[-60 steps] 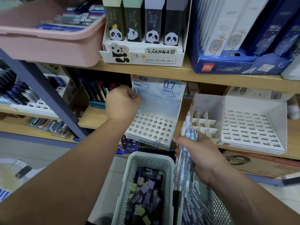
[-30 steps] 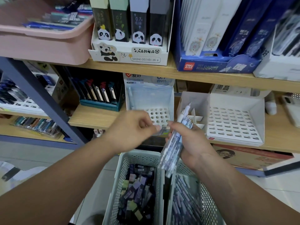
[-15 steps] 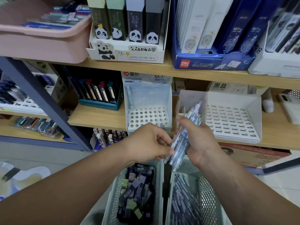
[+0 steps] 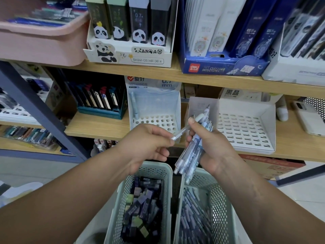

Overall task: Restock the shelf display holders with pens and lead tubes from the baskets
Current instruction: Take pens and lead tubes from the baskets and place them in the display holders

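While two baskets sit nearest the camera, left basket [image 4: 123, 191] holding lead tubes [image 4: 142, 205] and right basket [image 4: 219, 199] holding loose pens [image 4: 195, 221], both hands work just above their rims. Right hand [image 4: 216, 148] is curled round a bundle of pens [image 4: 191, 154], one end down-left over the gap between the baskets, the other up-right. Left hand [image 4: 147, 145] pinches a single pen [image 4: 182, 131] by its lower end, thumb and forefinger clamped, other fingers curled under. That pen's long axis runs from the left fingertips up and right. Its upper end meets the right thumb at the top of the bundle; cannot tell if it is free of the bundle. Straight beyond the left hand, on the middle shelf, stands the round-hole holder [image 4: 158, 121], with one pen [image 4: 135, 106] at its back left. Left hand is nearer. Likely next: tip the pen upright and drop it in a hole. Slotted holder [image 4: 246, 131] sits behind the right hand.
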`<state>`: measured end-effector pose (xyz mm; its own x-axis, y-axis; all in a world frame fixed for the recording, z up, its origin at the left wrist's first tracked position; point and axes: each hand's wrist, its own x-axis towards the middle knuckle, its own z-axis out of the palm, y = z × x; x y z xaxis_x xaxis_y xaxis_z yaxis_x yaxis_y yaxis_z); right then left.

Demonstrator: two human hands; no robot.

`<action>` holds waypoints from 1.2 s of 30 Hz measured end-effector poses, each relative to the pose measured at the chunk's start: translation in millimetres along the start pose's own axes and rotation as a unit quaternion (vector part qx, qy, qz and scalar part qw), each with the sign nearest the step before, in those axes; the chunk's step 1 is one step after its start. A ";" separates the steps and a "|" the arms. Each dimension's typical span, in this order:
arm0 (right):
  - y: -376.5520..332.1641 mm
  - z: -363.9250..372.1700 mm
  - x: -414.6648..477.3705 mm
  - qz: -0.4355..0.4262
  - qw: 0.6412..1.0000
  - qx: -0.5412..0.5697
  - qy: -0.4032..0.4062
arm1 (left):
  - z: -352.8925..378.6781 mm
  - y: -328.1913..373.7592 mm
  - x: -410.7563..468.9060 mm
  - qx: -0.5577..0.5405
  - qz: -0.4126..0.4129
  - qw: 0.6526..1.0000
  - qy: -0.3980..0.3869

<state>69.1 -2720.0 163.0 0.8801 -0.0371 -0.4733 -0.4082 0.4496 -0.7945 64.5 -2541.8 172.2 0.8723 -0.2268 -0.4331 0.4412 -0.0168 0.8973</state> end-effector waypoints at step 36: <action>12.7 1.2 -0.1 0.016 0.997 -0.072 0.024 | -76.8 23.1 45.8 0.169 0.325 0.883 0.292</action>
<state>64.1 -2713.2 153.4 0.8550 -0.0683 -0.5141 -0.4696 0.3189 -0.8233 130.8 -2477.7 166.5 0.9215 0.2438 0.3024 -0.1958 -0.3809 0.9036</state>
